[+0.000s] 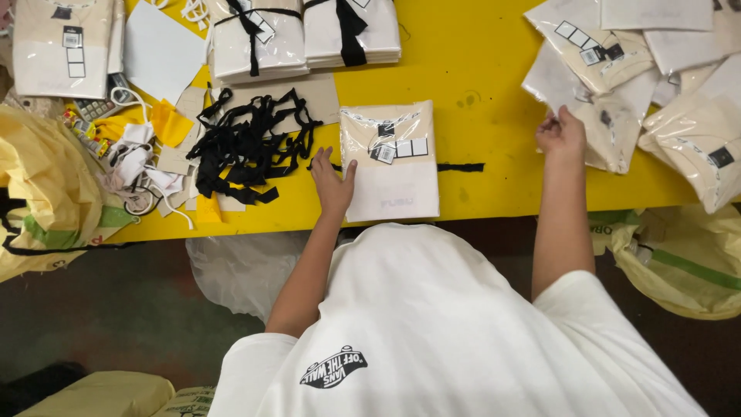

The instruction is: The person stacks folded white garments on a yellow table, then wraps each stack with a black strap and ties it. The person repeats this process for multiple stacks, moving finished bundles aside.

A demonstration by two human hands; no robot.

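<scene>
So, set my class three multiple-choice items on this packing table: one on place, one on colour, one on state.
1. Where does the left hand rest?
A. on the packet's left edge
B. on the strap pile
C. off the table

2. What colour is the table?
A. blue
B. yellow
C. grey

3. How are the two bundles at the top?
A. loose
B. boxed
C. tied with black straps

Key: 1 A, its fingers touch the flat packet; 2 B, bare top is yellow; 3 C, a black strap crosses each bundle.
</scene>
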